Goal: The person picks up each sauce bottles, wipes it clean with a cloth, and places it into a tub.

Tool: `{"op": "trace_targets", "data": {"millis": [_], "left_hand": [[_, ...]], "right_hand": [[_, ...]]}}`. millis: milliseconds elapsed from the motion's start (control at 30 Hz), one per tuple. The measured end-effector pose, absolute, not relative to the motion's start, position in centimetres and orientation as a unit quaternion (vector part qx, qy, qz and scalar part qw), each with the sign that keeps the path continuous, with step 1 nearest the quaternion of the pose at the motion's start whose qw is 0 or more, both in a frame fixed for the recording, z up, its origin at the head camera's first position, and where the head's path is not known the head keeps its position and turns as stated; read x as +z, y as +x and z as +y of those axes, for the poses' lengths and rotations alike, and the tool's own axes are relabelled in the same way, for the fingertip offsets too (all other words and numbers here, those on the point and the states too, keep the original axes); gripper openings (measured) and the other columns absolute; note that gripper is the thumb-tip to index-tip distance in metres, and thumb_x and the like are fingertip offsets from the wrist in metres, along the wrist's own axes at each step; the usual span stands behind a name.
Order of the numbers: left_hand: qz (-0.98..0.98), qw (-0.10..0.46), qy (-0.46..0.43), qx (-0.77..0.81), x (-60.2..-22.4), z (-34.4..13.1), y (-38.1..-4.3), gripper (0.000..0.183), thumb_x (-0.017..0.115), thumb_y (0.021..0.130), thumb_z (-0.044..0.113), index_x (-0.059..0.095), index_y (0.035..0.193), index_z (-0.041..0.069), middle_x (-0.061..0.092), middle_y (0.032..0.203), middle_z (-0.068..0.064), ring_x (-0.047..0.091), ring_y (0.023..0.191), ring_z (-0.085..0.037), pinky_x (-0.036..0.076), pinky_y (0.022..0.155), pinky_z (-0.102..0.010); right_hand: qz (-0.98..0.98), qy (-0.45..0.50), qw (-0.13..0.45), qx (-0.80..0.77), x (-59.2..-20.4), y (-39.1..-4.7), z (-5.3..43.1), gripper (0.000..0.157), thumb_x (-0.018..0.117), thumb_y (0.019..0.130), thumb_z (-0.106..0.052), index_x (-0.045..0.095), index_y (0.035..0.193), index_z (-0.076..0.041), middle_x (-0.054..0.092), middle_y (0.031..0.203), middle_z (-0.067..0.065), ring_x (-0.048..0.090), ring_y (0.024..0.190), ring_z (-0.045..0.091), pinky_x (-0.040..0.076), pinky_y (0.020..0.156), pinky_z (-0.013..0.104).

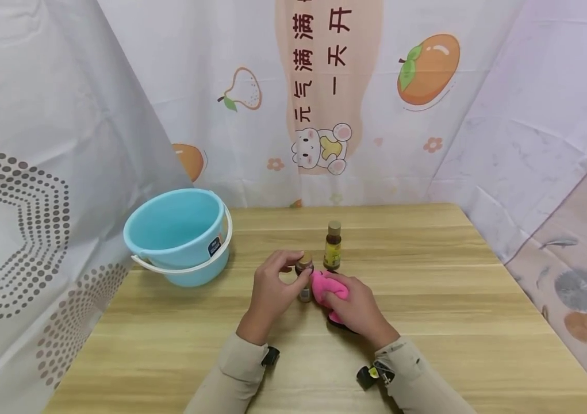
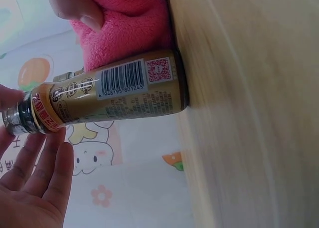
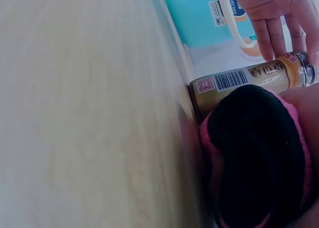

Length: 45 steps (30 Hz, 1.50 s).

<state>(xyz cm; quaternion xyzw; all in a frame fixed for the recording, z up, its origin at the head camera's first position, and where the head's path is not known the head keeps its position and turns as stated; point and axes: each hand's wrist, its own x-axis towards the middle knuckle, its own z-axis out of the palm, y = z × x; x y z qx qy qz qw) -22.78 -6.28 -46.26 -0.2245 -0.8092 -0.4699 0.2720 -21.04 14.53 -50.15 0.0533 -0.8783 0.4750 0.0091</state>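
Note:
A bottle with a gold and brown label (image 2: 119, 91) stands upright on the table. My left hand (image 1: 272, 282) pinches it near the top, thumb on one side and fingers on the other. My right hand (image 1: 360, 305) grips a bunched pink cloth (image 1: 326, 286), which presses against the bottle's side. In the right wrist view, a black patch of the cloth (image 3: 254, 153) faces the camera and covers part of the bottle. Just behind the cloth, a second bottle (image 1: 332, 247) with a yellow label and a capped top stands untouched.
A light blue bucket (image 1: 205, 270) with a white handle stands at the table's back left. The wooden table (image 1: 453, 299) runs to a back edge in front of a printed curtain (image 1: 252, 155). More curtains (image 1: 541, 190) hang at both sides.

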Motion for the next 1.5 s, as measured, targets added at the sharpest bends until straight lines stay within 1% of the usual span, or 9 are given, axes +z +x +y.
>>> {"op": "trace_targets", "data": {"millis": [167,233,333,467,633,833,1033,1300,1500], "left_hand": [[-0.808,0.271,-0.223,-0.474,-46.4,-6.4,-22.8,0.026,0.085,0.089,0.023,0.076,0.111,0.012,0.076,0.108,-0.005,0.072,0.095,-0.015,0.064,0.08,-0.042],[-0.808,0.27,-0.222,-0.474,-46.4,-6.5,-22.8,0.026,0.084,0.089,0.023,0.076,0.111,0.011,0.076,0.109,-0.002,0.072,0.095,-0.014,0.064,0.081,-0.041],[-0.807,0.272,-0.221,-0.475,-46.4,-6.5,-22.9,0.026,0.084,0.089,0.024,0.076,0.111,0.011,0.076,0.109,0.0,0.071,0.096,-0.013,0.064,0.082,-0.039],[-0.802,0.276,-0.226,-0.479,-46.3,-6.5,-22.9,0.026,0.084,0.089,0.022,0.077,0.111,0.011,0.075,0.11,0.001,0.072,0.097,-0.013,0.063,0.085,-0.037],[-0.799,0.275,-0.232,-0.482,-46.4,-6.5,-22.8,0.026,0.085,0.088,0.02,0.077,0.111,0.01,0.075,0.109,0.001,0.072,0.096,-0.014,0.063,0.086,-0.036],[-0.8,0.26,-0.229,-0.489,-46.4,-6.4,-22.8,0.026,0.084,0.089,0.023,0.077,0.113,0.014,0.073,0.112,0.002,0.071,0.099,-0.013,0.061,0.089,-0.029],[-0.798,0.26,-0.233,-0.491,-46.3,-6.5,-23.0,0.027,0.083,0.09,0.021,0.076,0.115,0.015,0.073,0.112,0.001,0.072,0.1,-0.014,0.061,0.09,-0.029],[-0.802,0.255,-0.231,-0.489,-46.2,-6.4,-22.9,0.026,0.083,0.09,0.021,0.076,0.114,0.014,0.073,0.113,0.002,0.071,0.1,-0.012,0.061,0.089,-0.027],[-0.802,0.252,-0.231,-0.49,-46.2,-6.3,-22.8,0.027,0.084,0.089,0.022,0.076,0.114,0.012,0.073,0.112,0.002,0.071,0.1,-0.012,0.062,0.088,-0.029]], "right_hand": [[-0.862,0.041,0.025,0.504,-50.1,-20.8,14.2,0.042,0.077,0.091,-0.024,0.07,0.131,-0.036,0.068,0.118,0.008,0.065,0.094,0.02,0.059,0.069,0.029],[-0.856,0.049,0.047,0.513,-50.0,-20.8,14.1,0.042,0.078,0.091,-0.024,0.07,0.131,-0.037,0.068,0.121,0.006,0.065,0.1,0.02,0.058,0.075,0.03],[-0.844,0.069,0.084,0.525,-49.7,-20.8,14.0,0.044,0.078,0.091,-0.023,0.07,0.132,-0.036,0.069,0.124,0.004,0.066,0.104,0.02,0.059,0.079,0.031],[-0.83,0.092,0.117,0.538,-49.6,-20.9,14.0,0.045,0.079,0.091,-0.02,0.07,0.133,-0.034,0.069,0.123,0.002,0.066,0.103,0.018,0.06,0.079,0.028],[-0.811,0.11,0.13,0.56,-49.5,-20.7,14.1,0.044,0.08,0.092,-0.02,0.07,0.133,-0.034,0.068,0.122,0.001,0.066,0.101,0.019,0.06,0.078,0.026],[-0.792,0.134,0.15,0.576,-49.3,-20.6,14.2,0.044,0.079,0.094,-0.023,0.068,0.136,-0.032,0.064,0.127,0.002,0.064,0.106,0.02,0.06,0.082,0.027],[-0.788,0.128,0.147,0.585,-49.1,-20.6,14.1,0.041,0.077,0.095,-0.03,0.068,0.135,-0.035,0.064,0.124,0.0,0.063,0.105,0.019,0.059,0.081,0.025],[-0.803,0.111,0.141,0.568,-49.3,-20.7,14.1,0.035,0.077,0.095,-0.033,0.072,0.13,-0.032,0.067,0.117,0.001,0.063,0.1,0.019,0.059,0.076,0.025],[-0.827,0.085,0.11,0.544,-49.5,-20.7,14.1,0.035,0.076,0.096,-0.033,0.072,0.131,-0.032,0.067,0.121,0.002,0.066,0.103,0.018,0.059,0.081,0.026]]}}
